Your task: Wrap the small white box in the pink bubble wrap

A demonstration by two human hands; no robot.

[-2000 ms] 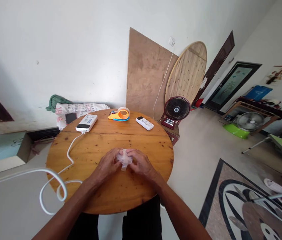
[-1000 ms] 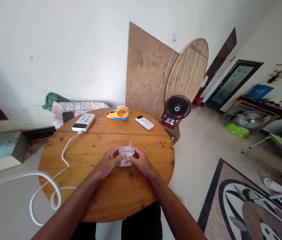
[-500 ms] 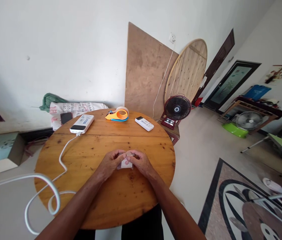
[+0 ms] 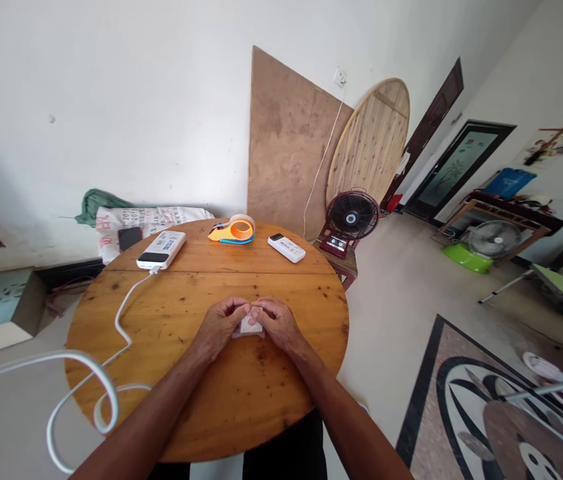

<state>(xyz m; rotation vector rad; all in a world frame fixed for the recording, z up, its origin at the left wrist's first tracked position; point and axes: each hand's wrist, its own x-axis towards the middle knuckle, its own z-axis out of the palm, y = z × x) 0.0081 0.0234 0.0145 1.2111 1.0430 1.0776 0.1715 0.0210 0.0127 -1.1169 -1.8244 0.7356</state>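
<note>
My left hand (image 4: pixel 218 327) and my right hand (image 4: pixel 276 323) meet at the middle of a round wooden table (image 4: pixel 176 373). Both are closed over a small white packet (image 4: pixel 250 326) wrapped in clear plastic, pressing it down against the tabletop. Only a little of the packet shows between my fingers. My thumbs and fingertips touch above it.
At the table's far side lie a white power bank (image 4: pixel 161 249) with a white cable (image 4: pixel 121 320) trailing off the left edge, an orange tape dispenser (image 4: pixel 234 231) and a white remote (image 4: pixel 286 247). A dark fan (image 4: pixel 352 217) stands on a stool beyond the table.
The packet stood higher and loosely crumpled between my fingers; now it is folded small and pressed flat under both hands. The camera view drifted slightly.
</note>
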